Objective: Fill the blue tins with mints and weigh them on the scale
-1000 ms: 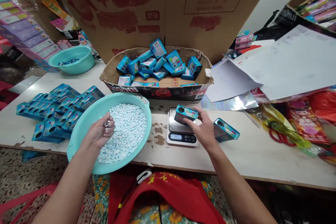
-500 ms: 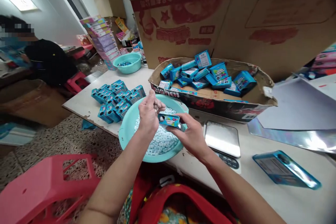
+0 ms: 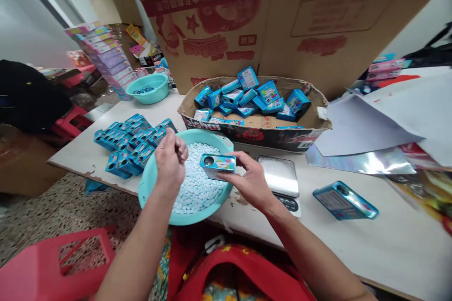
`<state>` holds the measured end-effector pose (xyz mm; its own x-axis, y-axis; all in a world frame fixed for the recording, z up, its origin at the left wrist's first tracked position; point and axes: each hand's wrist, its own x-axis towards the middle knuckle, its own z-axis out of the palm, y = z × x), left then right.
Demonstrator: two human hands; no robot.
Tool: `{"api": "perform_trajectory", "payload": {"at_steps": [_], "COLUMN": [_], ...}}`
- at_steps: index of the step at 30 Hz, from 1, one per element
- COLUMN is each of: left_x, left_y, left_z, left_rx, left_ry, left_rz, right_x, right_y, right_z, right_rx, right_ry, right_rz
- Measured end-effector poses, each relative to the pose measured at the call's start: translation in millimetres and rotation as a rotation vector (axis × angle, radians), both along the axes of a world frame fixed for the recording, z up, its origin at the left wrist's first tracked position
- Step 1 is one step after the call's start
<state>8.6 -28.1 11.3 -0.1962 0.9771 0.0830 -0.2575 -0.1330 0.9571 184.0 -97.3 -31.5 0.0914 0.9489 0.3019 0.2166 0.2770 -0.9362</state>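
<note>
Hands apart: right hand [image 3: 249, 176] clamped on tin [image 3: 218, 164], over basin [image 3: 208, 216], near edge of table [image 3: 381, 249]; left hand [image 3: 171, 160] curled, contents unclear. Tin likely light, stiff, slick; grip end opposite hole [image 3: 209, 161].

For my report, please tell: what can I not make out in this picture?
Head view: anything inside the left hand; its curled fingers hide it.
Head view: the reading of the scale; the right hand and wrist cover it.
Head view: how full the held tin is; its opening is too small.
Head view: part of the stool; cut off by the left edge.
</note>
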Motion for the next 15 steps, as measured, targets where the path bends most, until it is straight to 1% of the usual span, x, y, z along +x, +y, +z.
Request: {"api": "perform_trajectory", "payload": {"at_steps": [1, 2, 4, 5, 6, 8, 9, 11, 13, 15], "left_x": [-8.9, -19.2, -41.3, -51.8, -61.0, -74.6, -78.8, -83.3, -84.2, -83.4], "left_y": [-1.8, -3.8, -7.6, -9.3, -10.7, -13.0, -13.7, -14.0, -13.2, -12.1], "left_z": [-6.9, -15.7, -37.2, -48.6, -59.7, -78.2, -84.9, -92.9, -95.6, -96.3], "left_rx": [-0.003, -0.016, 0.005, 0.012, 0.002, -0.035, -0.057, -0.088, -0.107, -0.101], "left_ry": [0.198, 0.457, 0.961, 1.134, 1.258, 1.423, 1.480, 1.562, 1.594, 1.574], "left_rz": [-0.025, -0.090, -0.214, -0.235, -0.249, -0.281, -0.304, -0.351, -0.394, -0.454], "right_x": [13.5, 28.4, 59.5, 74.2, 87.6, 108.7, 116.1, 124.9, 128.3, 129.6], "right_y": [-5.6, -11.4, -22.2, -26.7, -30.4, -35.1, -36.4, -38.1, -41.2, -47.8], "right_z": [-2.3, -6.3, -19.5, -28.5, -38.4, -58.3, -67.1, -79.6, -84.2, -82.5], "right_rx": [-0.006, -0.013, -0.037, -0.056, -0.079, -0.124, -0.142, -0.143, -0.073, 0.039], "right_ry": [0.030, 0.054, 0.074, 0.069, 0.053, 0.002, -0.020, -0.054, -0.080, -0.075], "right_rz": [-0.041, -0.098, -0.241, -0.306, -0.358, -0.421, -0.436, -0.451, -0.471, -0.512]}}
